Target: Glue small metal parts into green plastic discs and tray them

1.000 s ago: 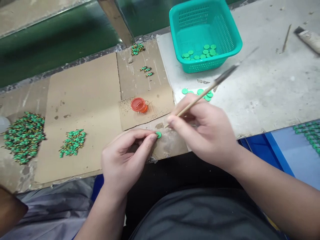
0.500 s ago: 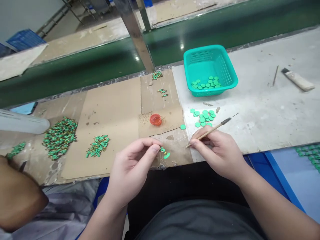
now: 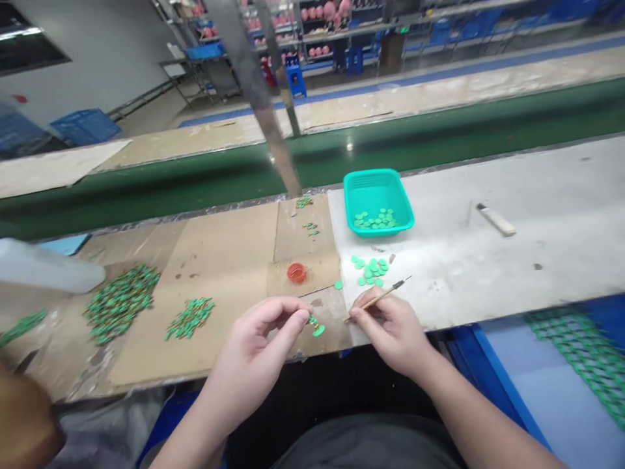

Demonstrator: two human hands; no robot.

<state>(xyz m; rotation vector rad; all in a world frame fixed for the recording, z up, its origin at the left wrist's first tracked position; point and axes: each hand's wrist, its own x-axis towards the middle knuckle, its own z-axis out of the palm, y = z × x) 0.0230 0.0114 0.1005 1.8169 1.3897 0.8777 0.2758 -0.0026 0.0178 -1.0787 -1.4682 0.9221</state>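
Between the thumb and fingers of my left hand (image 3: 266, 339) is a small green-and-yellow figurine (image 3: 316, 325) with a round green disc at its lower end. My right hand (image 3: 390, 326) grips a thin wooden-handled brush (image 3: 378, 298), its dark tip pointing up and to the right. A red cap of clear liquid (image 3: 296, 273) stands on the cardboard just beyond my hands. One green disc (image 3: 338, 285) lies near it, and several loose green discs (image 3: 374, 268) are spread on the white surface past my right hand.
A teal basket (image 3: 349, 202) at the back holds more discs. Piles of small green figurines (image 3: 189, 318) lie to the left, beside a white cylindrical container (image 3: 49, 267). Another person's arm (image 3: 27, 417) is at lower left. A white-handled tool (image 3: 498, 220) lies right; a blue tray (image 3: 517, 384) holds finished-looking green pieces.
The head view has tilted upward, so the bench sits lower and the shelves behind show. Both hands keep their hold on the figurine and the brush.
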